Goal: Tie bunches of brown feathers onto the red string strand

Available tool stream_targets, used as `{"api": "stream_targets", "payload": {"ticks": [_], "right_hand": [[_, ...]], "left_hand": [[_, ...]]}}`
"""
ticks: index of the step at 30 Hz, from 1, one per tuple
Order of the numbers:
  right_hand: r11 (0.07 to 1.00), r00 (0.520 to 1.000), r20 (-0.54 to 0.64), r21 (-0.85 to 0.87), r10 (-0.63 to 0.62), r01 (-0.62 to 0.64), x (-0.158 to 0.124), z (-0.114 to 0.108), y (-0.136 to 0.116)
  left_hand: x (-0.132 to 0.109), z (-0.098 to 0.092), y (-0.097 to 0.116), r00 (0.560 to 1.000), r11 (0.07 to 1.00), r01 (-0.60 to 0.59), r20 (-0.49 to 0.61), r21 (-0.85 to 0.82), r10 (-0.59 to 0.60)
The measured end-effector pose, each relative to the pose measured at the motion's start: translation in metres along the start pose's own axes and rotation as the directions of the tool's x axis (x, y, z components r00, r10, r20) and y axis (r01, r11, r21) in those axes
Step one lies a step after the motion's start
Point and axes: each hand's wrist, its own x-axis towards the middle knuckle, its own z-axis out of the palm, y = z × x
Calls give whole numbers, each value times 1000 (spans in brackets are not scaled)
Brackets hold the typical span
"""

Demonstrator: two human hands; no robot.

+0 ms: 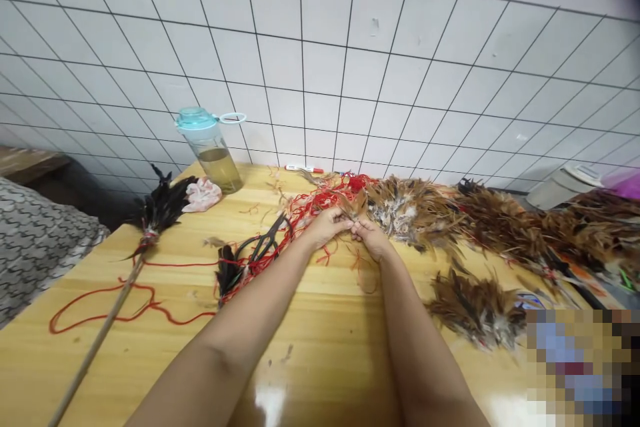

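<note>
My left hand (330, 227) and my right hand (370, 237) meet at the middle of the table, fingertips pinched close together. Brown feathers (356, 205) stick up between the fingers of both hands, though their lower ends are hidden. Just behind lies a tangle of red string (320, 199). To the right of my right hand spreads a heap of brown feathers with pale fluffy bases (407, 210). Black scissors (267, 243) rest left of my left wrist, beside a small black feather tuft (228, 273).
A stick (107, 323) topped with black feathers (163, 207) lies at left, red string trailing from it. Behind stand a bottle with a teal lid (217, 157) and crumpled tissue (203, 195). A marker (303, 169) lies by the tiled wall. More feathers (475, 303) lie at right.
</note>
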Motion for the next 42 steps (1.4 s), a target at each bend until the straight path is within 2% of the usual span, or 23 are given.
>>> {"api": "stream_targets", "payload": {"ticks": [10, 17, 25, 28, 34, 38, 42], "right_hand": [[1000, 998, 62, 7, 10, -10, -5, 1, -8], [1000, 1000, 6, 2, 0, 0, -4, 3, -9], [1000, 1000, 13, 20, 12, -12, -5, 2, -8], [999, 1000, 4, 38, -9, 9, -3, 0, -2], [999, 999, 17, 41, -36, 35, 0, -2, 2], [986, 999, -29, 163, -15, 20, -1, -5, -2], [956, 990, -140, 291, 8, 34, -2, -12, -7]], "left_hand": [[-1, -3, 0, 1000, 993, 15, -23, 120, -13], [-1, -3, 1, 999, 975, -20, -38, 221, 29], [-1, -3, 8, 1000, 956, -30, 17, 293, 26], [-1, -2, 8, 1000, 967, -28, -2, 253, 29], [0, -4, 3, 999, 993, -28, 32, 112, 25], [0, -6, 7, 994, 992, -74, -75, 105, 82], [0, -8, 13, 956, 978, -118, -245, 171, 158]]}}
